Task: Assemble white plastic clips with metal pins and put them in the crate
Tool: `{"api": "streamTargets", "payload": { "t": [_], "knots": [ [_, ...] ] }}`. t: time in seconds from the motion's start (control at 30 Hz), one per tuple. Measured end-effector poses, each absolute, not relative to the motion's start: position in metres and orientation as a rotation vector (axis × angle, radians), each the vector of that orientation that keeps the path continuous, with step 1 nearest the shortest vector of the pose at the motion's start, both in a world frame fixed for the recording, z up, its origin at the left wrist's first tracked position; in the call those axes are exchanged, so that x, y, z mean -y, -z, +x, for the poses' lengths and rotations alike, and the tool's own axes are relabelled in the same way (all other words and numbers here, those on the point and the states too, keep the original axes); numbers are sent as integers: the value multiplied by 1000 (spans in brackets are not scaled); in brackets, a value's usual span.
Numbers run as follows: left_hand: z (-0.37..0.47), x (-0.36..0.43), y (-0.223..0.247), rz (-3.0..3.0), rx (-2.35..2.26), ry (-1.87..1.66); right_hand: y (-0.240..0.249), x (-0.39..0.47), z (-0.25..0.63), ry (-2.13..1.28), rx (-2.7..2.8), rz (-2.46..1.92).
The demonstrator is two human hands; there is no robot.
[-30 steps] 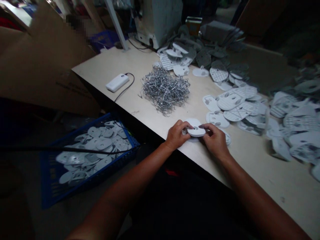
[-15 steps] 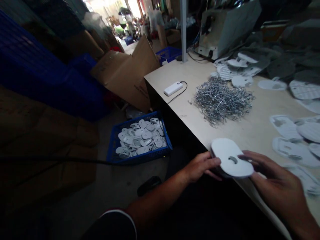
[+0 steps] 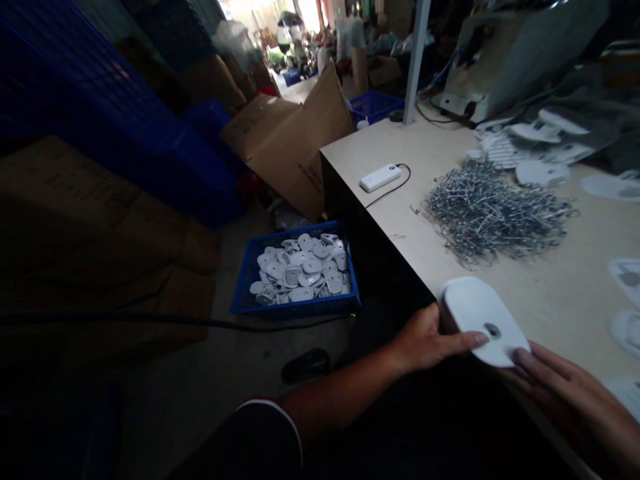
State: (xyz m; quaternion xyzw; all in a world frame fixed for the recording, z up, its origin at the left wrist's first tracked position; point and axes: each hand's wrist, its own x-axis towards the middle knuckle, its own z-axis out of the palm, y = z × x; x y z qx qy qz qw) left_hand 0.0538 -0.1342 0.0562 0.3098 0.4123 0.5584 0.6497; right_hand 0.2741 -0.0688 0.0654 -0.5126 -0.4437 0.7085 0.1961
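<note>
Since the earlier frame, the left hand (image 3: 423, 343) is sliding its thumb farther across the white plate (image 3: 475, 308) — pinching it at the desk's (image 3: 390, 212) edge, wires (image 3: 493, 213) lying at twelve o'clock — the right hand (image 3: 577, 392) is touching its four-o'clock end, closure unclear.

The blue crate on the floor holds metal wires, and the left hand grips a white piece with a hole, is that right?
Not quite: the head view shows the blue crate holding white pieces; the metal wires lie heaped on the table. The left hand does grip a white piece with a hole.
</note>
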Motion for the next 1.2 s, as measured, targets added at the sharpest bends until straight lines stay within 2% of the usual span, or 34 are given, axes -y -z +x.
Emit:
{"api": "streamTargets", "payload": {
  "t": [0.13, 0.27, 0.37, 0.57, 0.73, 0.9, 1.2],
  "knots": [
    [48, 137, -52, 695, -924, -1186, -66, 66, 270, -1981, 1183, -1584],
    [40, 135, -51, 621, -888, -1126, -78, 76, 257, -1839, 1161, -1736],
    [33, 134, -50, 628, -893, -1139, -91, 79, 244, -1704, 1348, -1687],
    [30, 139, -45, 560, -922, -1201, -95, 59, 241, -1638, 1763, -1542],
    [11, 143, -52, 294, -896, -1537, -90, 56, 252, -1716, 1587, -1620],
    [-34, 139, -63, -135, -596, -2019, -90, 63, 259, -1843, 1227, -1644],
    [7, 148, -39, -245, -627, -1641, -86, 66, 264, -1895, 1199, -1596]
  ]
}}
